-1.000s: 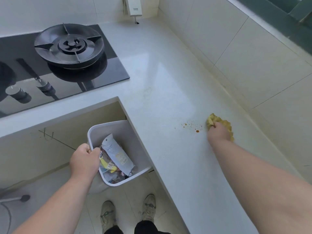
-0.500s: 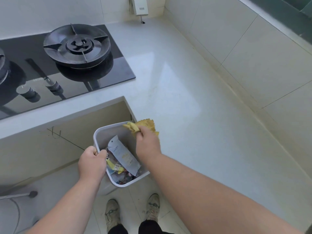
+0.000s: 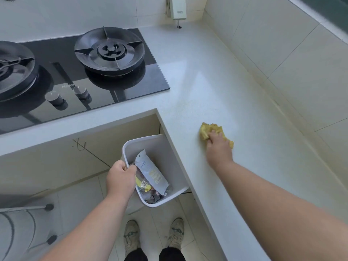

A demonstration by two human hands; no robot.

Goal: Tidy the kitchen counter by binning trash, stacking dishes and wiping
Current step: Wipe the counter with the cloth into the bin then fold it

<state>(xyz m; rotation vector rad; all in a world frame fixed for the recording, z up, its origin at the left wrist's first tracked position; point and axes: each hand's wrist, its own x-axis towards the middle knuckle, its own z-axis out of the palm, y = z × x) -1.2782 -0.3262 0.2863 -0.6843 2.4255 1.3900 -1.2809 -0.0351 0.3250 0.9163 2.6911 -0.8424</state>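
Your right hand [image 3: 218,147] presses a crumpled yellow cloth [image 3: 209,129] flat on the smooth white bench [image 3: 216,81]. Your left hand [image 3: 120,178] grips the rim of the rectangular white plastic bin [image 3: 165,147], held beside the bench edge, with glossy wrappers [image 3: 150,172] inside.

Counter [image 3: 216,87] open from right hand [image 3: 218,147] and yellow cloth [image 3: 205,129] far toward corner; only wall box [image 3: 178,7] hangs above far end. Tiled wall [image 3: 282,59] bounds right side. Gas hob [image 3: 79,72] with raised burner rings blocks far left. Near left, bin [image 3: 160,146] held at rim by left hand [image 3: 120,178], tucked against counter edge, packets filling it.
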